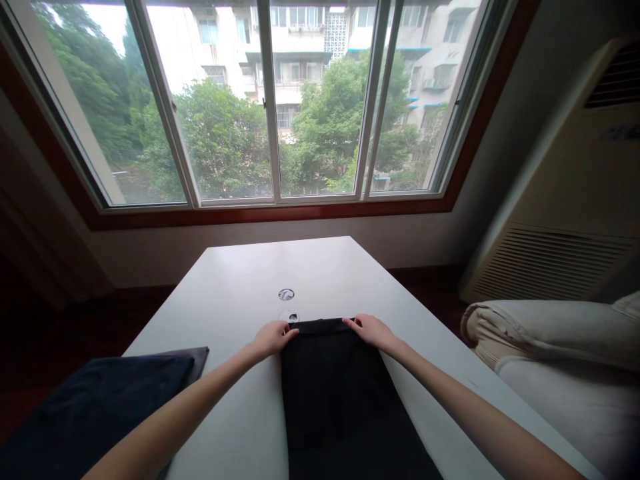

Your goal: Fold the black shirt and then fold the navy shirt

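Observation:
A pair of black trousers (345, 400), as far as the waistband-like far edge shows, lies lengthwise on the white table (240, 280). Its near end runs out of view at the bottom. My left hand (274, 337) pinches the far left corner of that band between thumb and fingers. At the far right corner, my right hand (369, 331) holds the same band in a similar pinch. The cloth between the two hands looks straight and flat. To the left, partly behind my left forearm, lies a stack of folded dark cloth (110, 393), navy on top of grey.
Just beyond the trousers, the tabletop has a round cable hole (287, 294) and a small round fitting (293, 317). A cream padded seat or cushion (555, 333) stands at the right, below a floor-standing air conditioner (560, 247). A wide window (275, 113) spans the far wall.

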`<action>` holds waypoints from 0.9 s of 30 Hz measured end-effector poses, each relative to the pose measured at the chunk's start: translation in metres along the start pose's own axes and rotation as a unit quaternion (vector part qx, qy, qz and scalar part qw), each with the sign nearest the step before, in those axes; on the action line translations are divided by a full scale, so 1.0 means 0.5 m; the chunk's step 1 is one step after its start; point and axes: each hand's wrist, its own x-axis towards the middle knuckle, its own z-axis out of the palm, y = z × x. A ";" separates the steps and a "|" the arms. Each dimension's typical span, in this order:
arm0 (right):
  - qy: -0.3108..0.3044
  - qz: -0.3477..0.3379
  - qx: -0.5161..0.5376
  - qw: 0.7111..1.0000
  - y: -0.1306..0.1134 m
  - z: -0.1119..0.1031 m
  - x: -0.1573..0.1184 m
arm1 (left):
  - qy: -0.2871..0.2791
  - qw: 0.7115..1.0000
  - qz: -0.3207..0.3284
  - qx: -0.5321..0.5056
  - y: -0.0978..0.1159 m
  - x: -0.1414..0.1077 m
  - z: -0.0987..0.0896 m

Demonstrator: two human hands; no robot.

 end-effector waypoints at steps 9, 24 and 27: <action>-0.065 -0.017 -0.029 0.997 -0.006 -0.002 0.012 | 0.016 0.996 0.007 -0.091 0.002 -0.002 0.007; -0.185 -0.046 0.240 0.952 0.022 -0.047 0.004 | -0.107 0.919 -0.036 -0.379 0.023 0.008 -0.011; -0.213 -0.062 0.306 0.926 0.020 -0.049 -0.005 | -0.113 0.910 0.004 -0.399 0.018 0.015 -0.002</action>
